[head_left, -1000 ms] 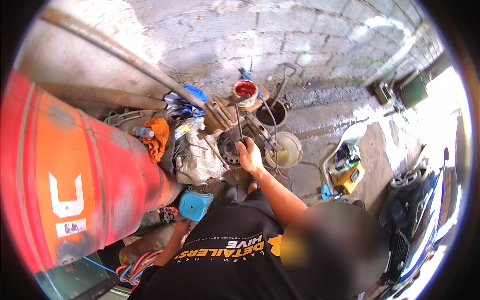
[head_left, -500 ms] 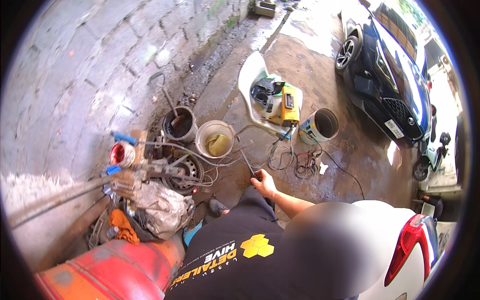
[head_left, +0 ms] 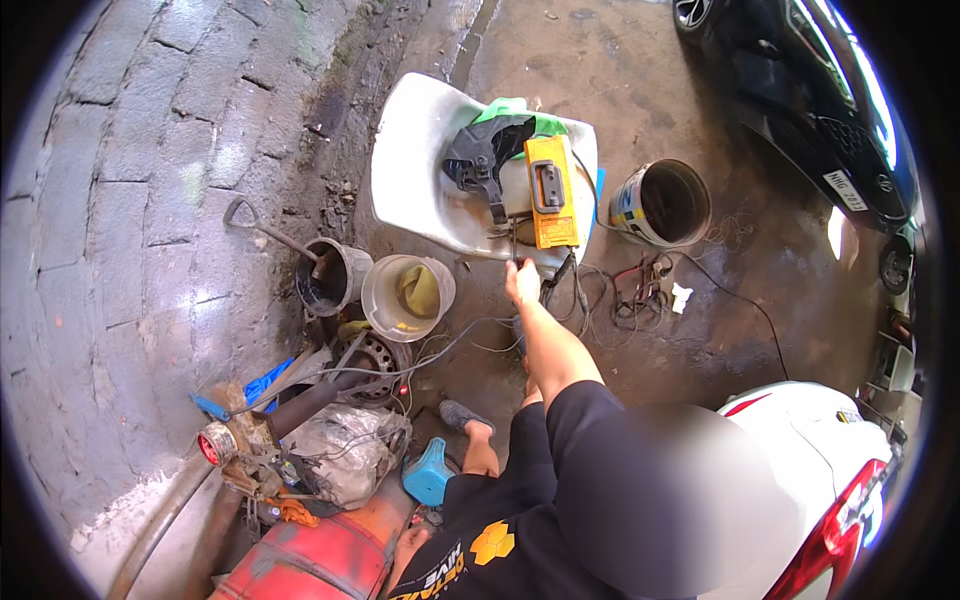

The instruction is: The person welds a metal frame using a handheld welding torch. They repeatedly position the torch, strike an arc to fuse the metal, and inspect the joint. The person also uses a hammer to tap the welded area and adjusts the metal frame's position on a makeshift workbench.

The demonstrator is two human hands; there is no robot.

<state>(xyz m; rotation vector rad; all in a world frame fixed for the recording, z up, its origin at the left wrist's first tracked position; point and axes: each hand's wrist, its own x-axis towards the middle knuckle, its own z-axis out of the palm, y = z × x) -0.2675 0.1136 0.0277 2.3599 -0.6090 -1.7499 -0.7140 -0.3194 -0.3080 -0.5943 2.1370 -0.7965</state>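
Observation:
My right hand (head_left: 522, 283) reaches forward and is closed round a thin, dark, rod-like tool (head_left: 514, 243) at the front edge of a white plastic chair (head_left: 405, 160). The tool's exact kind is unclear. On the chair seat lie a black mask-like item (head_left: 488, 155), a green cloth (head_left: 550, 125) and a yellow box-shaped machine (head_left: 552, 215) with a dark handle, probably a welder. Dark cables (head_left: 570, 270) run down from it. What seems to be my left hand (head_left: 408, 545) shows partly beside a red tank (head_left: 310, 560); its fingers cannot be made out.
Two buckets, one with a shovel (head_left: 275, 235), stand left of the chair; a paint pail (head_left: 628, 212) stands right. Loose cables (head_left: 640, 300) cross the wet floor. A wheel rim (head_left: 380, 355), plastic-covered object (head_left: 350, 450) and blue stool (head_left: 428, 472) lie near my legs. Cars flank the right.
My right hand has moved forward with the rod-like tool, from above my leg to the chair's front edge. The view has shifted closer to the chair, and the blue stool shows more fully.

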